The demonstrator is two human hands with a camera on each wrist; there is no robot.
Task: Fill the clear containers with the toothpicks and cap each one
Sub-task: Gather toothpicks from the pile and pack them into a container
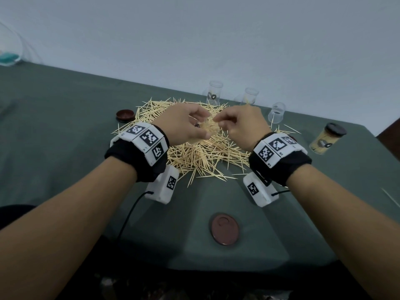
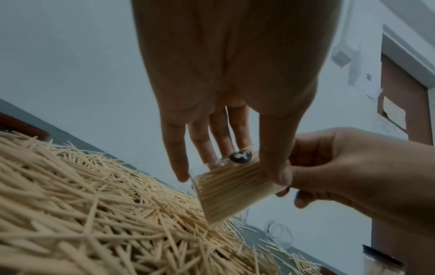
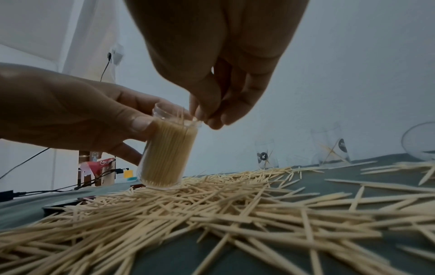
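A wide pile of toothpicks (image 1: 207,156) lies on the green cloth. My left hand (image 1: 192,126) grips a clear container (image 3: 167,154) packed with toothpicks, thumb on one side and fingers behind. The container stands slightly tilted with its base on the pile (image 3: 212,204). My right hand (image 1: 223,122) is at the container's open mouth, its fingertips (image 3: 209,119) pinching a few toothpicks that stick up there. The left wrist view shows the same container (image 2: 233,189) between the left fingers (image 2: 204,147), with the right hand (image 2: 341,167) against it.
Three clear containers (image 1: 215,92) (image 1: 251,96) (image 1: 277,112), nearly empty, stand along the back by the wall. A full, capped container (image 1: 326,138) lies at the right. One brown lid (image 1: 124,115) sits left of the pile, another (image 1: 225,229) near the table's front edge.
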